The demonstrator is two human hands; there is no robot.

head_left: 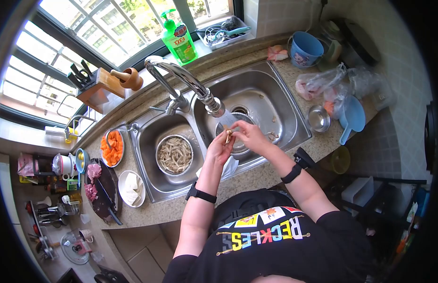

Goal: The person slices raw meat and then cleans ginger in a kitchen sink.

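My left hand (221, 147) and my right hand (251, 135) meet over the right basin (280, 101), just below the running faucet (214, 106). Between their closed fingers is a small pale-brown piece (228, 136), possibly a mushroom; it is too small to name surely. Water falls right behind the fingers. Under my hands stands a metal bowl (239, 150), partly covered by them, so its contents are mostly hidden. In the left basin (150, 137), another metal bowl (163, 169) holds many pale strips (175, 154) that look like mushrooms.
Left of the sink are a bowl of orange chunks (112, 148), a white bowl (131, 202) with white blocks, and a dark board (104, 188) with meat and a knife. To the right lie a small steel bowl (319, 118), a blue ladle (352, 115) and plastic bags (322, 85).
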